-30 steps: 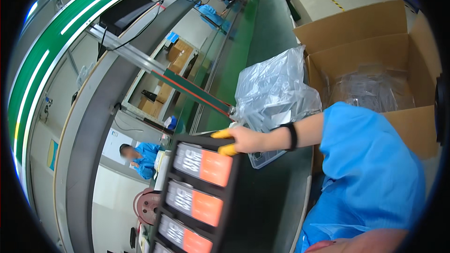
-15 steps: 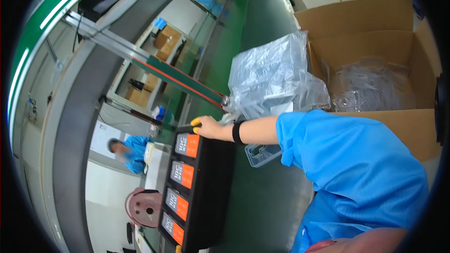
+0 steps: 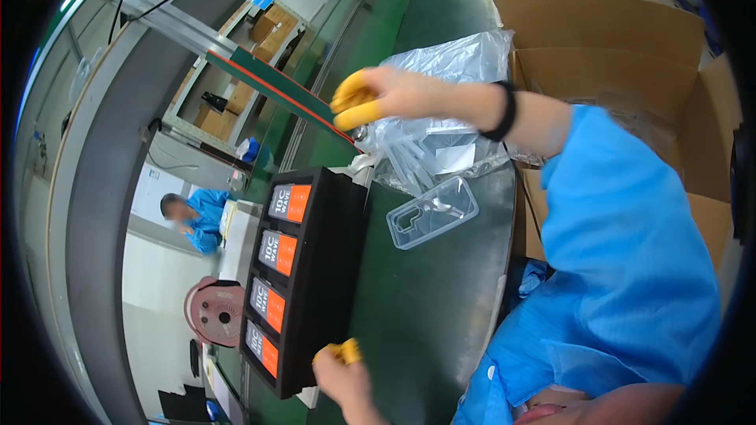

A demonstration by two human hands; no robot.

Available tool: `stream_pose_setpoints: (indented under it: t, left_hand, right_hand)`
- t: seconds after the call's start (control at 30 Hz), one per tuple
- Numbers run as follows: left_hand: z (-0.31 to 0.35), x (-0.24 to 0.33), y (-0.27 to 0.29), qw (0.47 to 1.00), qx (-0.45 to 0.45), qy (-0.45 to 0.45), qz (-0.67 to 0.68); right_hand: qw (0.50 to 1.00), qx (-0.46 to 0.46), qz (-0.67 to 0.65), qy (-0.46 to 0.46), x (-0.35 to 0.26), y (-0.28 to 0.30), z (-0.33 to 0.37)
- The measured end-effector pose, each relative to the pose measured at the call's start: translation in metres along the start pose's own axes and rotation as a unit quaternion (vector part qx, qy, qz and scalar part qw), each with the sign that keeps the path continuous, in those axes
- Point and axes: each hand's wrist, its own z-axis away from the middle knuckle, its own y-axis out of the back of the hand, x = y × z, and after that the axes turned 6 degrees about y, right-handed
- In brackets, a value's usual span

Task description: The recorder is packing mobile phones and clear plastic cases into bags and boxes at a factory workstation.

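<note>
My right hand (image 3: 364, 100), yellow covers on its fingers, hovers over the near side of a clear plastic bag (image 3: 449, 59) of transparent cases. Its thumb and fingers are apart, and I see nothing between them. A black tray (image 3: 335, 267) on the green belt holds several grey-and-orange boxes (image 3: 283, 202) in a row. Beside the tray's lower end is my left hand (image 3: 339, 366), blurred, its yellow-covered fingers loosely bent with nothing visible in them. Between tray and bag lies a clear phone case (image 3: 433, 212), flat on the belt.
An open cardboard box (image 3: 606, 24) with clear plastic inside stands at the right. A metal post with a green-and-red bar (image 3: 276, 90) crosses the belt at upper left. Beyond the tray are a pink fan (image 3: 214, 311) and a person in blue (image 3: 203, 216).
My right hand has left the tray's upper end and moved up over the bag. The phone case now shows fully. More of my left hand has come into view, and the whole view has shifted.
</note>
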Motion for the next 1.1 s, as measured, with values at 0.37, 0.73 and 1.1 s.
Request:
stream_pose_setpoints:
  t: [0.37, 0.73, 1.1]
  left_hand:
    - [-0.031, 0.127, -0.120, 0.957, -0.099, -0.216, 0.166]
    - [-0.067, 0.234, -0.172, 0.957, -0.051, -0.128, 0.257]
    - [-0.079, 0.253, -0.192, 0.963, 0.010, -0.063, 0.262]
  right_hand:
    - [0.977, 0.010, 0.156, -0.145, -0.033, 0.104, 0.129]
    - [0.830, -0.033, 0.554, -0.056, 0.065, 0.109, 0.135]
    - [0.881, 0.244, 0.377, -0.152, 0.158, 0.165, 0.101]
